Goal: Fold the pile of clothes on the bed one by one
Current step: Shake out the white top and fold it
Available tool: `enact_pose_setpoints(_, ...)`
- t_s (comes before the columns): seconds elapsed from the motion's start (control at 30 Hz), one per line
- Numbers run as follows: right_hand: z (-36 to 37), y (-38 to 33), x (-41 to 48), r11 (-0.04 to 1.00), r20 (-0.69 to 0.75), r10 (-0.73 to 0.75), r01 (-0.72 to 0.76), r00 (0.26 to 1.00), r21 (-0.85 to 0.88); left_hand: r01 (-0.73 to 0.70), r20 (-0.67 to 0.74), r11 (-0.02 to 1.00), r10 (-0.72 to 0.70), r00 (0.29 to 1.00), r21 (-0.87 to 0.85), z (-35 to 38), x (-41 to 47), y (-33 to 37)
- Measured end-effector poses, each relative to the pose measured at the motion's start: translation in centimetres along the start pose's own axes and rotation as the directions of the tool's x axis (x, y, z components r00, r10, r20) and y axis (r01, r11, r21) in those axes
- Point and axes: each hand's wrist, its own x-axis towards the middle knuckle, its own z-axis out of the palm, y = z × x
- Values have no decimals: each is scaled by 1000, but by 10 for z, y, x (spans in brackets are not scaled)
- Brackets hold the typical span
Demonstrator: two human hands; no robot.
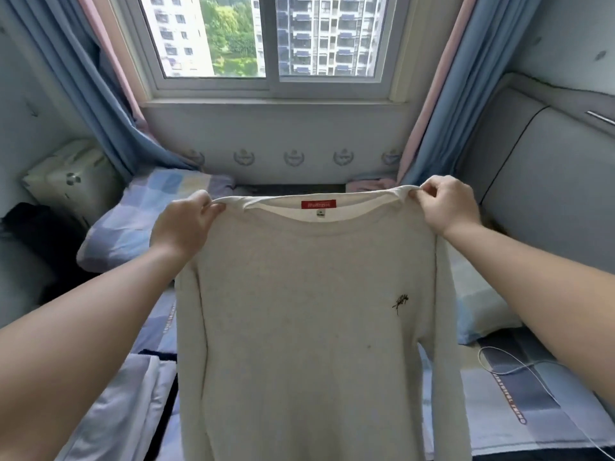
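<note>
Head view showed left hand (181,224) and right hand (449,204) pinching the sweater (309,311) mid-frame; that thin grip could slip, crumpling it.

Home bedroom, bed (519,394) with checked bedding, pillows (133,224), blue curtains (100,94), window (266,41) facing apartment blocks

Cream-white sweater (309,344) between the left grip (181,224) and right grip (447,204), plain all over, and there's a red label (318,204) at the neck midway between them. Small black motif (401,301) sits below the right grip. Beneath both grips, bedding (506,404) checked in blue, lilac and white. Beyond them, blue curtains (83,94) edged pink. Far left of the left grip, black cloth (36,234).
</note>
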Motion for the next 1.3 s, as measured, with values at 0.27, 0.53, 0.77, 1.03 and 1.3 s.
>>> enact_pose_setpoints(0.27, 260, 70, 128, 955, 275, 281, -238, 919, -178, 76, 203, 958, -136, 970, 276, 262, 119, -106)
enact_pose_setpoints(0.53, 524, 181, 151, 861, 265, 502, -505, 823, -61, 482, 324, 875, -443, 836, -47, 527, 136, -208)
enact_pose_setpoints(0.77, 596, 227, 78, 960, 677, 278, -218, 681, -175, 287, 562, 951, -176, 808, -116, 604, 73, -217)
enact_pose_setpoints(1.03, 550, 242, 6, 960, 743, 245, -46, 623, -278, -42, 692, 997, -19, 722, 71, 578, -10, -160)
enact_pose_setpoints(1.3, 456, 286, -108, 958, 840, 237, 28, 488, -287, -38, 849, 984, -131, 511, 175, 525, -160, -95)
